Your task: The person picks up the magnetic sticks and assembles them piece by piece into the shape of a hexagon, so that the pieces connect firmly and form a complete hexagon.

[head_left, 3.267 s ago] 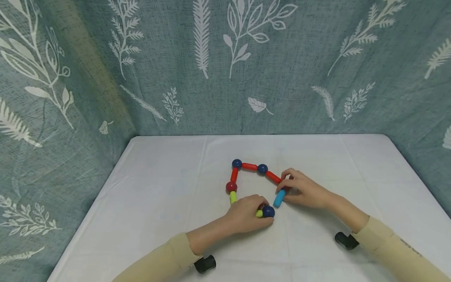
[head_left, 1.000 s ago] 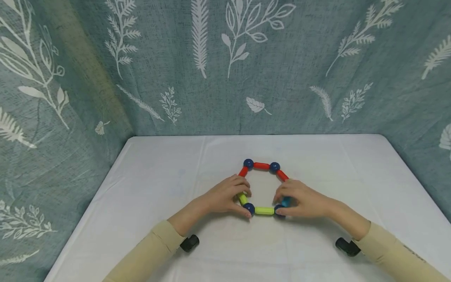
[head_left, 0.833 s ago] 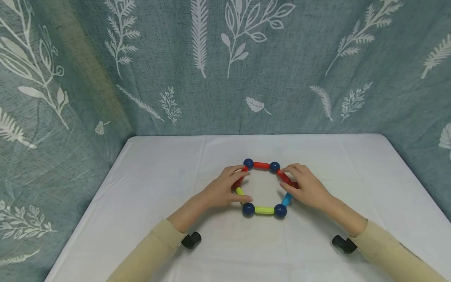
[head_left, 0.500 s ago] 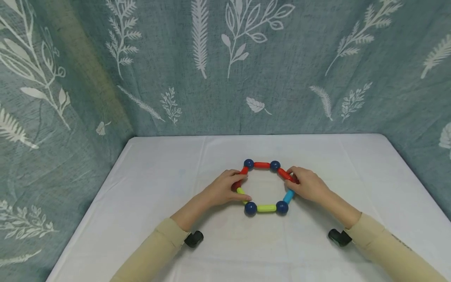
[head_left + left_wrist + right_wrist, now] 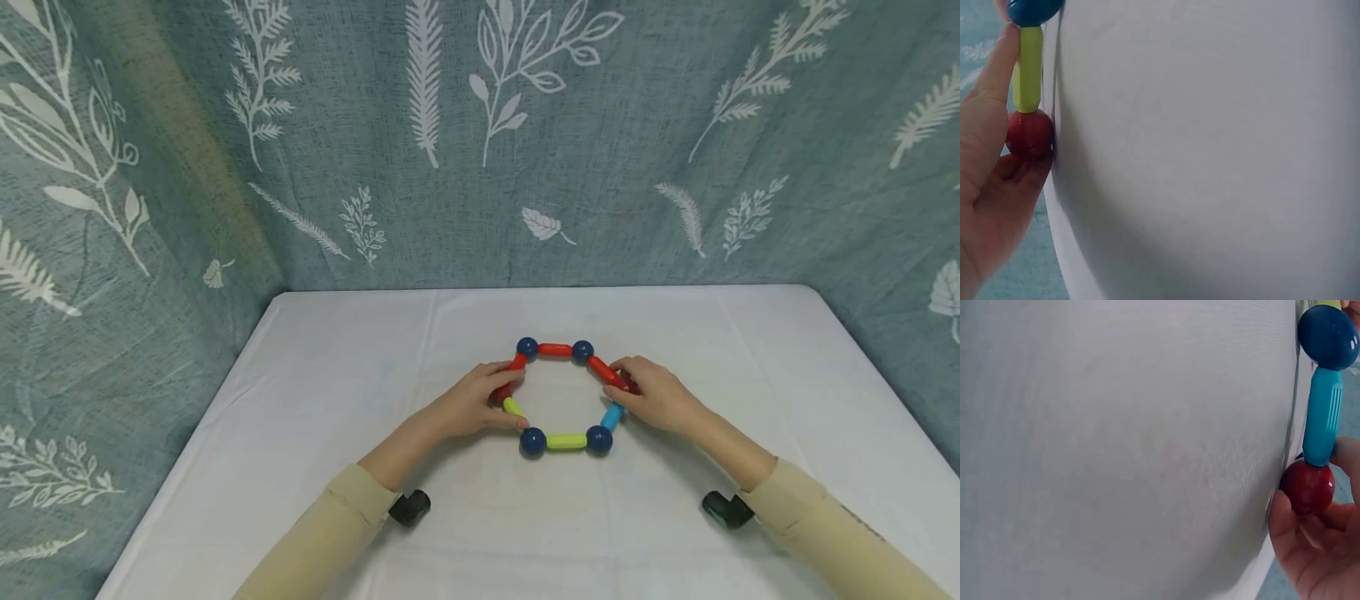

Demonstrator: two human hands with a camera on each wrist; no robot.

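Observation:
Toy balls and rods, of the magnetic building kind, form a six-sided ring on the white table in the head view. My left hand (image 5: 468, 404) curls around its left corner, fingers at the red ball (image 5: 1030, 134) and a red rod (image 5: 519, 362), thumb along a lime rod (image 5: 1027, 69). My right hand (image 5: 660, 397) grips the right corner's red ball (image 5: 1309, 486), where another red rod (image 5: 603, 371) meets a blue rod (image 5: 1323, 415). Two dark blue balls (image 5: 527, 347) joined by a red rod (image 5: 555, 350) form the far side. Nearest me, a lime rod (image 5: 566, 441) joins two dark blue balls (image 5: 532, 442).
A white cloth covers the table (image 5: 337, 358). Behind and left of it hangs a green-blue curtain (image 5: 337, 125) with white leaf prints. Black wrist devices (image 5: 410, 507) sit under both cuffs.
From a bent open chain, the pieces have become a ring, with the near lime rod joined to the blue rod by a dark blue ball. Both hands moved to the side corners, then barely moved.

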